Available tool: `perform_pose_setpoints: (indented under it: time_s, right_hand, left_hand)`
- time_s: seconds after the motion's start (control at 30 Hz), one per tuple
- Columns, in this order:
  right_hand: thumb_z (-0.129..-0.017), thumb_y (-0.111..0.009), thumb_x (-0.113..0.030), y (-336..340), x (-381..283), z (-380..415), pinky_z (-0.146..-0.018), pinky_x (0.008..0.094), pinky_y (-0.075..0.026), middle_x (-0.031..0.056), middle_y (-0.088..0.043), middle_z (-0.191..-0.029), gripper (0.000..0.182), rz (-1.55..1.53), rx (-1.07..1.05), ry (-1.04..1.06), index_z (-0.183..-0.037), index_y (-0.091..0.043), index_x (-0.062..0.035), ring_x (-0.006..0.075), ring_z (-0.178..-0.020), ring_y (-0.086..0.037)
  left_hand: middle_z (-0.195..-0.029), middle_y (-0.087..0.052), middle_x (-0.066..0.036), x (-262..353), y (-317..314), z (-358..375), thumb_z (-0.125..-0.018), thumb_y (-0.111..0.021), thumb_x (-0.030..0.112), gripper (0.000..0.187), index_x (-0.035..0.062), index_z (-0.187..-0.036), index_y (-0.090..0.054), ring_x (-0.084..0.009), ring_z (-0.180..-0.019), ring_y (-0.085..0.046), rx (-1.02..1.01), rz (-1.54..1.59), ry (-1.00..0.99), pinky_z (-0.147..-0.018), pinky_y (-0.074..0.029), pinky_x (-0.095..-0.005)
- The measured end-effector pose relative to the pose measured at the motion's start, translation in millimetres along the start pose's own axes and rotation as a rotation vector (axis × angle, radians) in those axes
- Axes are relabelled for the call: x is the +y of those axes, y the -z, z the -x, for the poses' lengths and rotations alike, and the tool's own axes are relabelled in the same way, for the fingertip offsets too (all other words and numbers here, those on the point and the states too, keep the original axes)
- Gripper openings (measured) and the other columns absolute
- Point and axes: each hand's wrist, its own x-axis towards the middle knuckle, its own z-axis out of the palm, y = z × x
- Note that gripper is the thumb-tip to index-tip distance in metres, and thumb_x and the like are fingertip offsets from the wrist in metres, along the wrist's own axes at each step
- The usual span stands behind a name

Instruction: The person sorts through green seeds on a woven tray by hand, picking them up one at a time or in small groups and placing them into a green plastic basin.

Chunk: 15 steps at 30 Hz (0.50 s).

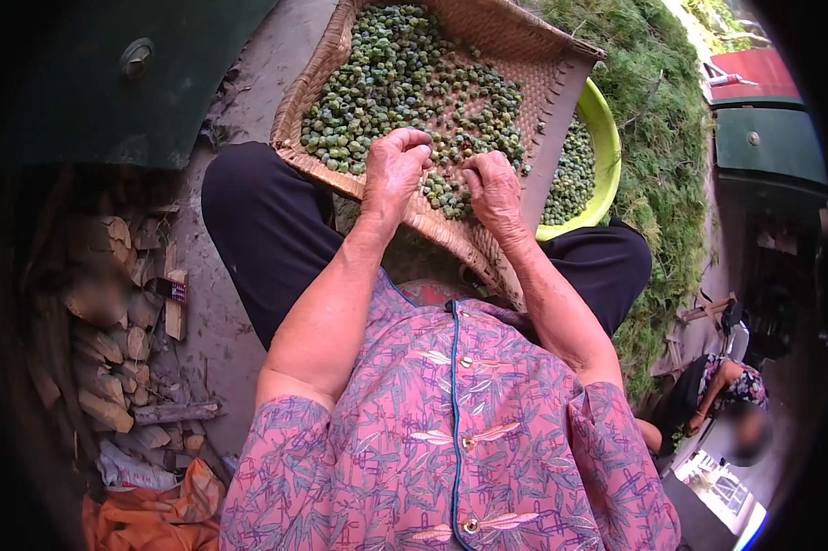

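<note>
A woven winnowing tray (299, 106) rests tilted across my lap, holding many small round green fruits (368, 83). Over the tray's near part, my left hand (397, 165) is closed, thumb and fingers pinched together. My right hand (494, 188) hovers close beside it, its fingers curled inward above a small group of the fruits. Whatever either hand may pinch is too small or too hidden to make out. Under the tray's right edge stands a yellow-green basin (607, 156), with more of the green fruits (570, 174) in it.
Feathery green plant cuttings (643, 119) lie along the right side. Split firewood (111, 354) is stacked at the left, near an orange cloth (161, 510). A dark green panel (92, 83) fills the upper left. Another person (717, 395) bends down at the lower right.
</note>
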Motion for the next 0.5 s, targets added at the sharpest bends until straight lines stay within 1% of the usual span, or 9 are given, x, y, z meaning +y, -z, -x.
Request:
perform_pose_setpoints:
  time_s: [0.03,0.07,0.1,0.17,0.27,0.3,0.43,0.47,0.5]
  right_hand:
    - [-0.077,-0.063,-0.007,6.1,-3.2,3.5,-0.068,0.0406,-0.044,0.0123,-0.053,-0.077,0.007,-0.180,0.013,-0.031,-0.081,-0.058,-0.0048,0.0301,-0.075,-0.054]
    - [-0.078,-0.062,-0.004,18.7,-15.1,8.0,-0.066,0.0383,-0.045,0.0127,-0.056,-0.077,0.006,-0.292,-0.060,-0.085,-0.082,-0.058,-0.0025,0.0290,-0.073,-0.057]
    - [-0.078,-0.062,-0.004,33.5,-28.7,13.5,-0.066,0.0383,-0.045,0.0127,-0.056,-0.077,0.006,-0.293,-0.062,-0.084,-0.082,-0.058,-0.0025,0.0290,-0.073,-0.057]
    - [-0.078,-0.062,-0.003,53.3,-53.1,27.0,-0.064,0.0355,-0.047,0.0123,-0.057,-0.076,0.007,-0.454,-0.320,-0.128,-0.084,-0.059,-0.0025,0.0268,-0.071,-0.059]
    - [-0.074,-0.062,0.002,53.0,-62.4,46.9,-0.066,0.0337,-0.048,0.0112,-0.059,-0.078,0.013,-0.534,-0.479,-0.022,-0.086,-0.059,-0.0024,0.0257,-0.074,-0.060]
    - [-0.072,-0.063,0.003,53.2,-63.2,49.0,-0.068,0.0329,-0.048,0.0110,-0.059,-0.081,0.016,-0.480,-0.509,0.029,-0.087,-0.060,-0.0029,0.0264,-0.078,-0.061]
    - [-0.073,-0.063,0.002,51.9,-64.6,47.9,-0.069,0.0324,-0.048,0.0112,-0.058,-0.082,0.018,-0.525,-0.438,0.037,-0.090,-0.062,-0.0033,0.0268,-0.079,-0.060]
    - [-0.073,-0.063,0.002,50.4,-62.5,48.1,-0.069,0.0321,-0.048,0.0110,-0.058,-0.082,0.018,-0.500,-0.425,0.031,-0.090,-0.062,-0.0033,0.0267,-0.079,-0.060]
    - [-0.074,-0.063,0.001,49.2,-61.5,47.9,-0.069,0.0317,-0.048,0.0107,-0.058,-0.082,0.017,-0.474,-0.411,0.024,-0.090,-0.062,-0.0032,0.0266,-0.079,-0.060]
  left_hand:
    - [-0.077,-0.065,-0.005,0.0,-0.6,-0.2,-0.080,-0.057,0.003,0.016,-0.0022,-0.092,-0.065,-0.0094,-0.062,-0.058,0.024,0.017,-0.016,-0.056,-0.047,-0.0232]
    - [-0.077,-0.065,-0.005,-0.1,-0.5,-0.7,-0.080,-0.057,0.003,0.016,-0.0022,-0.092,-0.065,-0.0094,-0.062,-0.058,0.026,0.018,-0.016,-0.056,-0.047,-0.0232]
    - [-0.080,-0.064,-0.005,-0.5,-0.1,-1.2,-0.081,-0.057,0.004,0.017,-0.0014,-0.095,-0.064,-0.0092,-0.065,-0.058,-0.005,0.003,0.004,-0.059,-0.047,-0.0224]
    - [-0.083,-0.064,-0.005,-2.7,0.2,-2.4,-0.082,-0.057,0.004,0.017,-0.0008,-0.097,-0.063,-0.0092,-0.067,-0.058,-0.020,-0.001,0.030,-0.060,-0.047,-0.0217]
    - [-0.081,-0.064,-0.005,-4.3,-0.9,-2.5,-0.081,-0.058,0.002,0.016,-0.0017,-0.095,-0.063,-0.0100,-0.067,-0.059,0.007,-0.055,-0.019,-0.058,-0.048,-0.0227]
    - [-0.080,-0.064,-0.005,-8.7,-0.7,-4.8,-0.080,-0.058,0.002,0.015,-0.0017,-0.094,-0.063,-0.0101,-0.066,-0.059,0.013,-0.055,-0.070,-0.060,-0.050,-0.0232]
    - [-0.080,-0.063,-0.005,-11.0,0.8,-3.8,-0.079,-0.058,0.002,0.017,-0.0024,-0.094,-0.063,-0.0099,-0.067,-0.058,-0.002,-0.069,-0.085,-0.060,-0.050,-0.0232]
    - [-0.080,-0.064,-0.005,-7.2,1.5,-1.7,-0.079,-0.058,0.002,0.018,-0.0027,-0.095,-0.063,-0.0096,-0.066,-0.057,0.006,-0.102,-0.135,-0.060,-0.050,-0.0230]
    - [-0.081,-0.064,-0.005,-4.3,3.1,2.6,-0.078,-0.058,0.002,0.019,-0.0031,-0.096,-0.063,-0.0093,-0.067,-0.057,-0.027,-0.091,-0.121,-0.061,-0.048,-0.0224]
